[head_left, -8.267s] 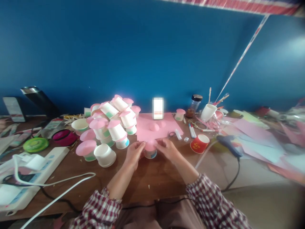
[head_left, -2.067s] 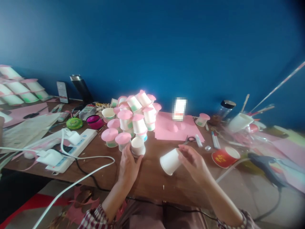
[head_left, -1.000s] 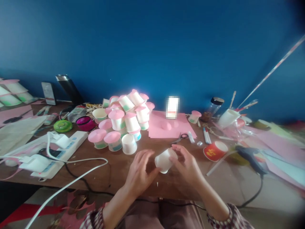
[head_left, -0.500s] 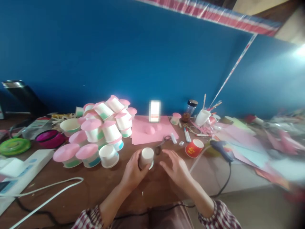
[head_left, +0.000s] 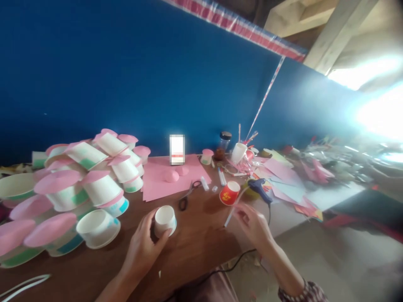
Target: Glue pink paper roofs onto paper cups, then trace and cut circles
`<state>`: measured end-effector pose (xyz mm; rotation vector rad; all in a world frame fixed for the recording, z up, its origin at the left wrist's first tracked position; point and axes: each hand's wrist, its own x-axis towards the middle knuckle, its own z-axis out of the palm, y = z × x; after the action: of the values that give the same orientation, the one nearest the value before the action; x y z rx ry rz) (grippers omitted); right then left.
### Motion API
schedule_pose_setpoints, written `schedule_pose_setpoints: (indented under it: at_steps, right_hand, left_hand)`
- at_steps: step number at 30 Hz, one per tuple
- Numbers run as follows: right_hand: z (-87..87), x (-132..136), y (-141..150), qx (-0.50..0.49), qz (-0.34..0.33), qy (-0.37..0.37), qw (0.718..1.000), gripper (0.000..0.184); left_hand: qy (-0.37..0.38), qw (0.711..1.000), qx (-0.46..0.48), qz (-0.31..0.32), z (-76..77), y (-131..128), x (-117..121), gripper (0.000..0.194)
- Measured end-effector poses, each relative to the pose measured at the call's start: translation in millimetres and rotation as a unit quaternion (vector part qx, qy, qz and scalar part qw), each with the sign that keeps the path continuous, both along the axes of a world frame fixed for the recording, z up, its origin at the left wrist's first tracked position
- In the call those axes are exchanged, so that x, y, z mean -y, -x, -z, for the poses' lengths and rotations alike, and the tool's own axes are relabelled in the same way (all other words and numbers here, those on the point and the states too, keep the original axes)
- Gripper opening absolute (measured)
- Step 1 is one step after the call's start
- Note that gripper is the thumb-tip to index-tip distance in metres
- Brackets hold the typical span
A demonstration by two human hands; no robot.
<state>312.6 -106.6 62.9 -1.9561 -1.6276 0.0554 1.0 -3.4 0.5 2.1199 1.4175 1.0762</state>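
My left hand (head_left: 147,239) is wrapped round a small white paper cup (head_left: 165,218) with a blue print low on its side, above the brown table. My right hand (head_left: 253,226) is raised at the right with loosely bent, slightly blurred fingers and nothing visible in them. It is just in front of a blue glue gun (head_left: 260,188), whose pale glue stick (head_left: 231,212) points toward me past the fingertips. Behind them stands a red paper cup (head_left: 229,193). Scissors (head_left: 189,195) lie beyond the held cup.
Paper cups with pink paper caps (head_left: 108,184) are piled at the left. One white cup (head_left: 97,228) stands at the pile's front. Pink sheets (head_left: 154,184) lie at the back, near a dark-lidded jar (head_left: 225,140). Coloured papers (head_left: 288,188) and a black cord (head_left: 239,258) are at the right.
The view has swung to the right. My right hand has moved away from the cup to the right, toward the glue gun. My left hand still holds the cup.
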Motion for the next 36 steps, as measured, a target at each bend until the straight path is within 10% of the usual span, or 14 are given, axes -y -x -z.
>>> schedule_pose_setpoints:
  at_steps: [7, 16, 25, 36]
  right_hand:
    - [-4.2, -5, -71, 0.240, 0.232, 0.004, 0.943, 0.031]
    - [15.5, -12, -110, 0.070, 0.303, 0.090, 0.946, 0.033]
    - [-6.4, 10, -95, -0.295, 0.174, -0.214, 0.915, 0.037]
    - [-7.1, 5, 30, -0.636, -0.111, -0.068, 0.760, 0.035]
  left_hand:
    - [-0.004, 1.000, -0.007, -0.012, 4.8, 0, -1, 0.057]
    - [-0.039, 0.999, -0.012, -0.015, 10.6, 0, -3, 0.057]
    - [-0.025, 1.000, -0.010, -0.012, 5.4, -2, -1, 0.055]
    - [-0.042, 0.998, 0.007, 0.040, 3.5, -2, 3, 0.052]
